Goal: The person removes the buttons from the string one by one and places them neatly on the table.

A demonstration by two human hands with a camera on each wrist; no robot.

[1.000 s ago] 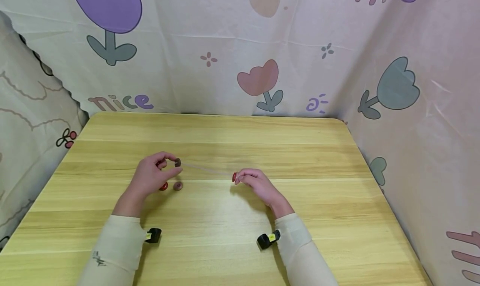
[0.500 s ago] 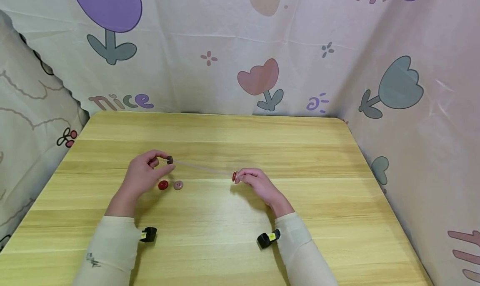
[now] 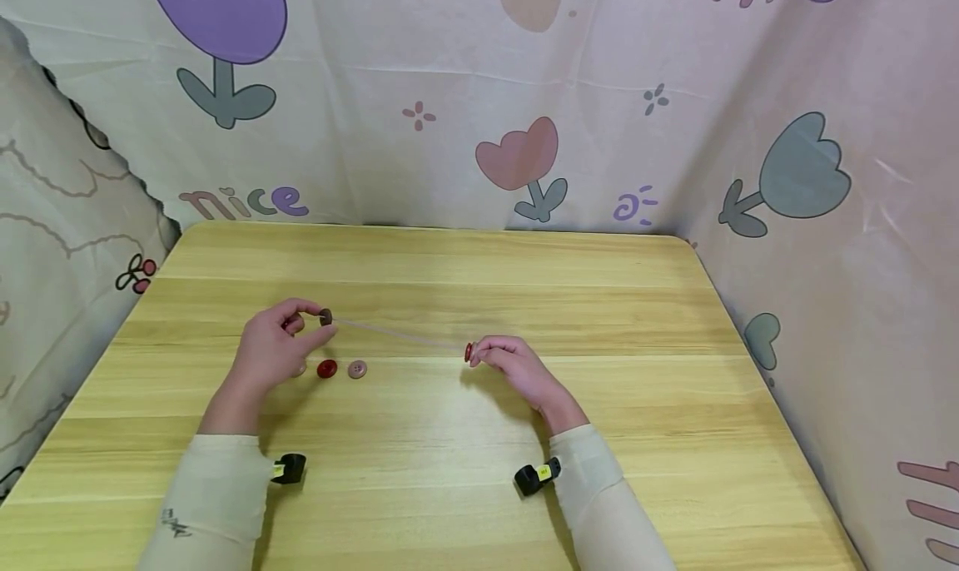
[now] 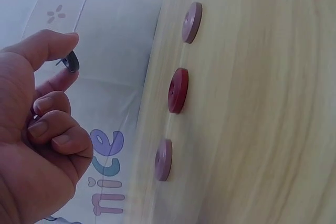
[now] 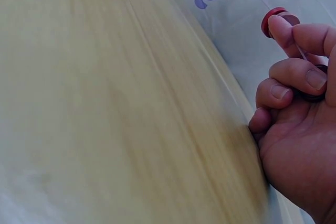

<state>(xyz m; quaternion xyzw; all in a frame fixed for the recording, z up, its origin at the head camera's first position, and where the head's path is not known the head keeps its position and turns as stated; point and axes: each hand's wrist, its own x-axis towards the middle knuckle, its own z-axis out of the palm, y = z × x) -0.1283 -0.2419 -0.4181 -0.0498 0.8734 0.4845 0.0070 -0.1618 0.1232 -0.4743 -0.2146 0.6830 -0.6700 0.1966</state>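
Note:
My left hand is raised over the left side of the table, pinching a dark button between thumb and index finger. A thin pale cord runs taut from this button across to my right hand. There, thumb and index finger pinch the cord, with a red button and a pinkish one at the fingertips. Something dark and round is partly hidden under the right hand's curled fingers. Below the left hand lie a red button and a mauve button.
In the left wrist view, a third button, mauve, lies in line with the other two. The wooden table is backed by a printed cloth. Black wrist cameras sit at both cuffs.
The left hand has moved left with the dark button, and a longer stretch of cord shows between the hands. The red button on the table has come into full view. My right hand stays put.

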